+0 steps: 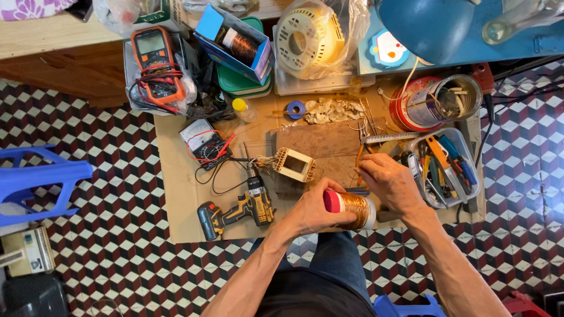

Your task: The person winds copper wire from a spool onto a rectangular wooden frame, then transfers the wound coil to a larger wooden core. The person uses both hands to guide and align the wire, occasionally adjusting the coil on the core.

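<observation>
My left hand is closed around a spool of copper wire, with the fingers wrapped over its near side. The spool lies on its side above the front edge of the cardboard sheet, just in front of my knees. Its long axis goes almost level from left to right in the view: the red end cap points to the left, toward the cordless drill, and the pale end points to the right, toward my other wrist.

My right hand is just beside the spool, at its upper right. The fingers are pinched narrow together at the tips, near an orange-handled tool that lies on the brown board. I cannot tell if they hold a thin wire, because it is too fine to see.

Behind the spool, on the board, a small cream bobbin frame stands with its open window turned up. To the right is a clear plastic box with hand tools. To the left an analog meter lies on the cardboard.
</observation>
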`<state>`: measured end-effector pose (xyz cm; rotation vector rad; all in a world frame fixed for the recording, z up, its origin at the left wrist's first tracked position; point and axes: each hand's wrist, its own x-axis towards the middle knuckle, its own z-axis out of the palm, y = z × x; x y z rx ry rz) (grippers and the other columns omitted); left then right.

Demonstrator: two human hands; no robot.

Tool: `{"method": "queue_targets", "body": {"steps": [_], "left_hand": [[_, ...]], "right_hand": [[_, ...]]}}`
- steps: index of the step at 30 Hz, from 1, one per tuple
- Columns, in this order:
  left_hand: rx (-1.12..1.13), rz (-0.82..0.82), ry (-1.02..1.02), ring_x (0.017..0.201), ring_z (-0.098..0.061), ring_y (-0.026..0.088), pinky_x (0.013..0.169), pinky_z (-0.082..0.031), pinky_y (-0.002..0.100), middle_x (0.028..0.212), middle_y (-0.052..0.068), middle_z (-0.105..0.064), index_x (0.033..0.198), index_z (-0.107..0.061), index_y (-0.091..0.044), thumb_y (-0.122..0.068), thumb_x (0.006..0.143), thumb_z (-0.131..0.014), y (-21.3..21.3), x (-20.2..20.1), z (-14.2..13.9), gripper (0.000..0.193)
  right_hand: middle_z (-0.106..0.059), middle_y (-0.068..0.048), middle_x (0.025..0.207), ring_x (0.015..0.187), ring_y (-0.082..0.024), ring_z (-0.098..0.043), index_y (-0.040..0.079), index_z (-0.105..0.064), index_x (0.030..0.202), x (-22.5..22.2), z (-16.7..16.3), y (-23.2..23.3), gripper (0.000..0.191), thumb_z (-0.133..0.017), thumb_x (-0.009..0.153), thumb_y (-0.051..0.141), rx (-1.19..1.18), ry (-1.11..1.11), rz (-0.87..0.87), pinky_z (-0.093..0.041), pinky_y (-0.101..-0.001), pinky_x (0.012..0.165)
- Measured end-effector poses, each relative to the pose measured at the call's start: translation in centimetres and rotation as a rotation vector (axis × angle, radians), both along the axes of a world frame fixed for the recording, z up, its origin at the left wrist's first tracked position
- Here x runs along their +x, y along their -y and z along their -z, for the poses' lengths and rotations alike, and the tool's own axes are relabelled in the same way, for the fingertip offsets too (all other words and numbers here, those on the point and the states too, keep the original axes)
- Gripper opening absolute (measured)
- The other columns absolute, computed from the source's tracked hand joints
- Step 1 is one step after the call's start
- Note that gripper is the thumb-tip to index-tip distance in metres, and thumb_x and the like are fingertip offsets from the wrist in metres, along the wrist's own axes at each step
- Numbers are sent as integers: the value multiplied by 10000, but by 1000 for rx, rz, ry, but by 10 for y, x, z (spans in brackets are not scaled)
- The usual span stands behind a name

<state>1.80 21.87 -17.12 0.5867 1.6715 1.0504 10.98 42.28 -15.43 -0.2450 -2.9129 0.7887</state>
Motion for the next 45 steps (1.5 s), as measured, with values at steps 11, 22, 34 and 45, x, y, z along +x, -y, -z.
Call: {"method": "queue_targets", "body": {"steps": [11,22,34,45], "left_hand": [[-105,-126,417,1016,-677,179,833,-574,312,1195,117,-718,1395,-625,-68,-405,655,-860,-47,12,-4,846],[157,-679,815,1090,-664,142,920,-558,289,1245,86,-673,1447,-546,-20,-258,808,-790,-80,52,-11,725],[147,-675,621,1128,-651,157,981,-511,293,1273,70,-595,1453,-567,-73,-372,870,-738,-97,63,-1,677],[69,-430,-183,1214,-599,235,1040,-470,340,1256,133,-627,1425,-631,-75,-554,965,-602,-64,53,6,664]], "right_hand": [[-698,-97,1025,928,-266,-690,22,-685,969,-25,20,-74,170,-750,832,101,-156,-73,-384,-573,-355,763],[-683,-116,1305,1204,-210,-660,27,-516,1433,21,37,-97,567,-652,945,279,-1422,227,459,-547,-293,993],[-669,-76,1253,1185,-210,-619,36,-599,1318,62,29,-36,528,-770,857,228,-2023,18,809,-474,-411,1080],[-729,-76,1143,1058,-203,-700,22,-629,1261,47,16,-21,457,-730,842,176,-1846,-47,899,-554,-395,982]]}}
